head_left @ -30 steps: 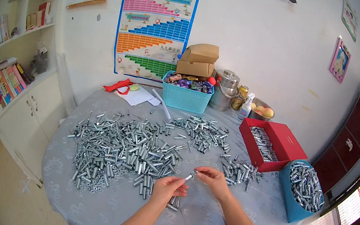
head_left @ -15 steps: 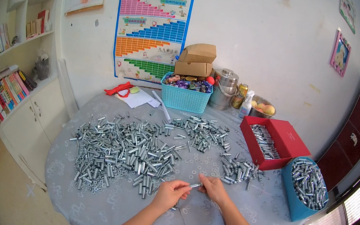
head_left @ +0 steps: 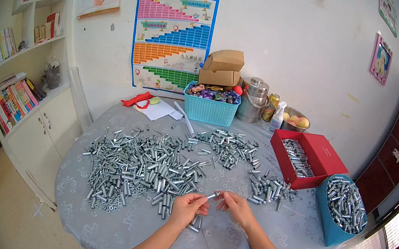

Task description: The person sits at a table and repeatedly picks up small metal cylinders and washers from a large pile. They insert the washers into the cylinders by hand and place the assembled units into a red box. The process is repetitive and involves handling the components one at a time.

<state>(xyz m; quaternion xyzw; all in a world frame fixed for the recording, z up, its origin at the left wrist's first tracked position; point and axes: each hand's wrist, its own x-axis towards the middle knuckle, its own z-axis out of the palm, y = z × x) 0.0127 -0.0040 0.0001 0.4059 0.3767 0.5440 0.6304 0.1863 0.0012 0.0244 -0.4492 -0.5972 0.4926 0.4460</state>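
A short silver sleeve anchor (head_left: 212,196) is held between my hands above the near middle of the table. My left hand (head_left: 187,210) pinches its near-left end between thumb and fingers. At the other end, my right hand (head_left: 237,210) has its thumb and fingertips closed around the tip, where a small nut or washer may sit, too small to tell. Several loose metal sleeves (head_left: 196,223) lie just under my left fingers. A large heap of silver sleeves and bolts (head_left: 141,167) spreads to the left, with washers (head_left: 108,202) at its near edge.
Smaller metal piles lie at the back (head_left: 231,149) and right (head_left: 272,188). A red box (head_left: 283,158) and a blue bin (head_left: 326,215), both filled with metal anchors, stand right. Farther back are a turquoise basket (head_left: 209,111), steel pot (head_left: 252,104), spray bottle (head_left: 276,119) and fruit bowl (head_left: 304,129).
My right fingers have moved slightly left and down over the anchor's far end, and the anchor is tilted more upward. The whole view has shifted a little.
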